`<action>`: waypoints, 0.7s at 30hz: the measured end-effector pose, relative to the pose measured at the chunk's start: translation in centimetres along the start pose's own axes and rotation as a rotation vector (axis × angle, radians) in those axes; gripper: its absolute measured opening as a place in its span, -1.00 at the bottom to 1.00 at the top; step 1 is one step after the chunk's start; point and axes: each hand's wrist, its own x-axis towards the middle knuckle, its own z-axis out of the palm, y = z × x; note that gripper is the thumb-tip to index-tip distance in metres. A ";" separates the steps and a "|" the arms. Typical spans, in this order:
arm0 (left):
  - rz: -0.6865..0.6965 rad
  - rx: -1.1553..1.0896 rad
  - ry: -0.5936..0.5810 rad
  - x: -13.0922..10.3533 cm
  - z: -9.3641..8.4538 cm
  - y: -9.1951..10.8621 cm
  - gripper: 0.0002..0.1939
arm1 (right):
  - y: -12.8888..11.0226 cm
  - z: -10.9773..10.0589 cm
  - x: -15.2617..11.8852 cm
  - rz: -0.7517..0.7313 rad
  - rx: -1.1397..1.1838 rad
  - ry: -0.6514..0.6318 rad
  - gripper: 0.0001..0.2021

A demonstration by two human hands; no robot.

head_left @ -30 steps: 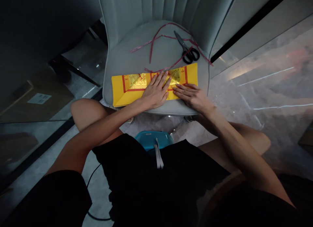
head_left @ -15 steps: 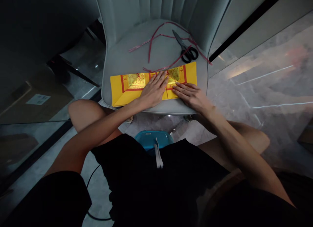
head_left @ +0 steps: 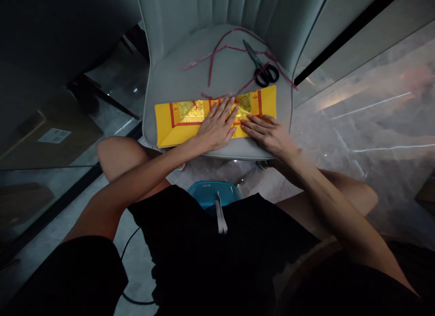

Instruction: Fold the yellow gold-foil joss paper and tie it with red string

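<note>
A folded yellow paper (head_left: pixel 170 133) with red borders and gold patterns lies across the front of the grey chair seat (head_left: pixel 170 82). My left hand (head_left: pixel 217 125) rests flat on its middle, fingers stretched out. To the right, my right hand (head_left: pixel 267 132) also lies on the paper with its fingers extended and slightly apart. What is under the palms is hidden. Behind the paper, black-handled scissors (head_left: pixel 260 66) lie beside thin pink-red strips (head_left: pixel 212 57), one of which crosses the handles.
The chair's backrest (head_left: pixel 231 7) rises at the far side. Below the seat, a blue object (head_left: pixel 214 193) sits between my legs. A cardboard box (head_left: pixel 74 139) stands at the left, and a black cable (head_left: pixel 127 248) curves over the floor.
The view has shifted slightly, so the chair and paper appear a little farther right. Both hands stay on the paper, the left thumb a bit more spread.
</note>
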 end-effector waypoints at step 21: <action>-0.032 0.012 -0.025 -0.2 -0.5 0.6 -0.25 | -0.2 0.1 0.3 0.017 0.013 0.042 -0.51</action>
